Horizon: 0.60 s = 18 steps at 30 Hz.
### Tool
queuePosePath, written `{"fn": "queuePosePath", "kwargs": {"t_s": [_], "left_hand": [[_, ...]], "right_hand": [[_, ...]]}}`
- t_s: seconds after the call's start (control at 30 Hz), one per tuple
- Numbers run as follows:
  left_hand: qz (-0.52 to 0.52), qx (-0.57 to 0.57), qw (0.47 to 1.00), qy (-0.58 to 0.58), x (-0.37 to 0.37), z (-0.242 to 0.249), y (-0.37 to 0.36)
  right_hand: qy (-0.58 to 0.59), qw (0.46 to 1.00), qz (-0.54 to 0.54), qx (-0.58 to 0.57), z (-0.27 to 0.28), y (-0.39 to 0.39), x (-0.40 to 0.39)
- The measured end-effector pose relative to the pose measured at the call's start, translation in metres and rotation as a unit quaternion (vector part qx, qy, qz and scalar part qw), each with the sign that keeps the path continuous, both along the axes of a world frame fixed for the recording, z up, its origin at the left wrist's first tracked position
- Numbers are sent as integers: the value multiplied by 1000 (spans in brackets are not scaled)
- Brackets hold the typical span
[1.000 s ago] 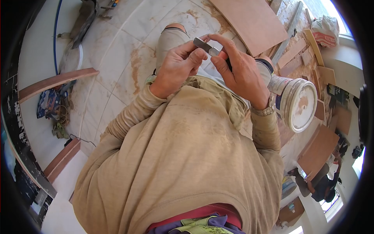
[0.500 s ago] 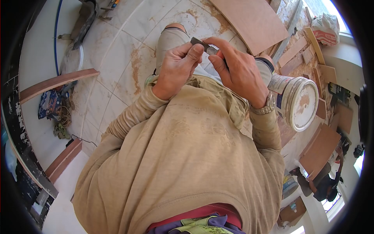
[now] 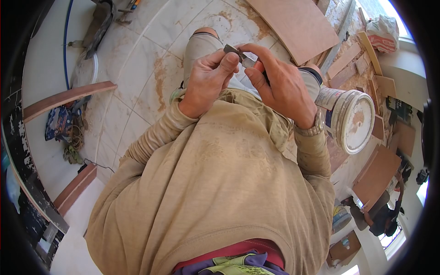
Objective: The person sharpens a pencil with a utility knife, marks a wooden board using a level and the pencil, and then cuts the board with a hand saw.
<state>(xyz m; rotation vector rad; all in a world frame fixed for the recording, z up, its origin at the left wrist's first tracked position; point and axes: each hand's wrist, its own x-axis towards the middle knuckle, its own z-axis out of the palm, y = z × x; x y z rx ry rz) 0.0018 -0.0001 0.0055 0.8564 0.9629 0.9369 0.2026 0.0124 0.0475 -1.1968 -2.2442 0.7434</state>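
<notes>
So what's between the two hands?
In the head view, a small flat metal blade bridges the gap: the left hand pinches one end and the right hand pinches the other.

Tiled floor (image 3: 137, 59) bears plywood board (image 3: 298, 25) and white bucket (image 3: 353, 120).
</notes>
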Motion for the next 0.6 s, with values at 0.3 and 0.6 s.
{"fn": "queuePosePath", "kwargs": {"t_s": [0.3, 0.6], "left_hand": [[-14, -8, 1000, -15, -4, -3, 0], [-2, 18, 997, -81, 2, -2, 1]], "right_hand": [[13, 1000, 3, 10, -4, 0, -3], [39, 999, -2, -24, -1, -2, -3]]}}
